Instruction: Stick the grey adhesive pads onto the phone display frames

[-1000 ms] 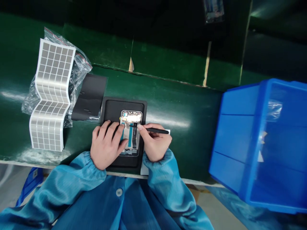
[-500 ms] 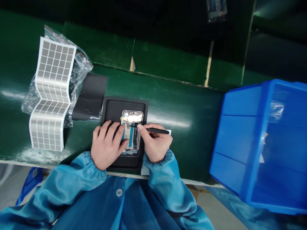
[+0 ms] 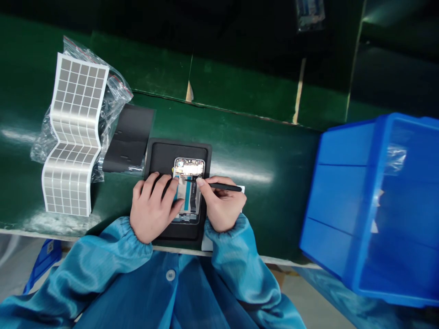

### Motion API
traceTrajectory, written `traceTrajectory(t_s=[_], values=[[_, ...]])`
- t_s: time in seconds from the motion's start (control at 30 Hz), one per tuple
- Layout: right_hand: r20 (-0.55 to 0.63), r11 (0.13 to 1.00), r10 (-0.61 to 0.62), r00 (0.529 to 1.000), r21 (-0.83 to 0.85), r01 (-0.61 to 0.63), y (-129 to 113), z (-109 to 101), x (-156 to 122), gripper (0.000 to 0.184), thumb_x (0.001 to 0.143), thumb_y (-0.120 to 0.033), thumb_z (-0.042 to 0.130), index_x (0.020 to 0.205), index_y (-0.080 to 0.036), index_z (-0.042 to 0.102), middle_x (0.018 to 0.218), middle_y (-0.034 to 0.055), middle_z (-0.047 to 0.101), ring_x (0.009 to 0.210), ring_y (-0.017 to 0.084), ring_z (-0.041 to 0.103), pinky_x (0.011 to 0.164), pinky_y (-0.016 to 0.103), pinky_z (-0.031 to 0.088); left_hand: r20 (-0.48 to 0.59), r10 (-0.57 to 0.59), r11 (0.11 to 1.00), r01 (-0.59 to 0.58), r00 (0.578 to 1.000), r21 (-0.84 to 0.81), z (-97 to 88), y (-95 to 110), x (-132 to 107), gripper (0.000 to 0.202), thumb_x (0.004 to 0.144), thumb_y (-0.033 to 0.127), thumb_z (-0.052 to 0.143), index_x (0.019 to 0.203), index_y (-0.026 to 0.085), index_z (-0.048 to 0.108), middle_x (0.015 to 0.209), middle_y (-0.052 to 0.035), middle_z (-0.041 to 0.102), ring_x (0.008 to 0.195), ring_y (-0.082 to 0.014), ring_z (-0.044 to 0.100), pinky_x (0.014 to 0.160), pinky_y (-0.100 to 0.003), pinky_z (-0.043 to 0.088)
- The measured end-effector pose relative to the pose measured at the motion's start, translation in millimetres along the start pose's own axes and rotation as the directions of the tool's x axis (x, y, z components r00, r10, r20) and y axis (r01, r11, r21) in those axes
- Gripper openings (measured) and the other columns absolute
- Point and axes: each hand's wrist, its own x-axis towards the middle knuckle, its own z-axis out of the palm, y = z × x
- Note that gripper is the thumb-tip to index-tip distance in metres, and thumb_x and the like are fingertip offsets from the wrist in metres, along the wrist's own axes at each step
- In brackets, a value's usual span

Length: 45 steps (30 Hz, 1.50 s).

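An opened smartphone (image 3: pixel 188 192) with its circuit board and blue-striped battery showing lies in a black tray (image 3: pixel 161 153). My left hand (image 3: pixel 152 208) rests over the phone's left edge, fingers spread, index fingertip and thumb on or close to it. In my right hand (image 3: pixel 222 205) I grip black tweezers (image 3: pixel 224 186) between thumb and fingers. Their tip points left, over the upper part of the battery just below the board. Whether the tip touches the phone, I cannot tell.
Left of the tray, black sheets (image 3: pixel 128 137) lie beside a wavy sheet of grey square stickers (image 3: pixel 73 137) on clear plastic bags (image 3: pixel 118 91). A large blue bin (image 3: pixel 336 192) stands at the right. Another device (image 3: pixel 310 16) lies at the far back.
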Motion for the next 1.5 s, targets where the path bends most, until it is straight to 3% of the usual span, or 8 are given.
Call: traceTrajectory(t_s=[0.43,1.27,1.5], values=[[-0.003,1.0,0.012,1.0,0.007,-0.012,3.0,0.4,-0.9,0.024,0.073,-0.036,0.082,0.076,-0.017,0.069,0.052,-0.0048,0.058,0.044,0.009,0.049,0.043,0.022,0.042,0.051,0.001,0.999,-0.003,0.999,0.041,1.0,0.7,-1.3,0.043,0.093,0.042,0.057,0.132,0.024,0.063,0.124,-0.0123,0.065,0.119,-0.0343,0.053,0.093,-0.047,0.034],[-0.007,1.0,0.004,1.0,0.019,-0.004,4.1,1.3,0.3,0.022,0.072,-0.034,0.082,0.075,-0.016,0.068,0.052,-0.0047,0.058,0.043,0.008,0.048,0.042,0.021,0.041,0.081,-0.006,0.999,0.002,0.997,0.051,2.1,2.7,-1.8,0.046,0.093,0.041,0.057,0.137,0.026,0.059,0.127,-0.0117,0.064,0.12,-0.0358,0.052,0.092,-0.048,0.034],[-0.001,0.999,0.015,1.0,0.044,-0.014,3.0,0.1,1.0,0.021,0.071,-0.032,0.083,0.073,-0.017,0.068,0.052,-0.0043,0.059,0.044,0.008,0.05,0.043,0.021,0.042,-0.007,-0.001,1.0,0.001,1.0,0.012,1.3,0.9,-0.9,0.043,0.093,0.042,0.059,0.123,0.012,0.066,0.122,-0.0129,0.067,0.115,-0.0337,0.057,0.092,-0.047,0.036]])
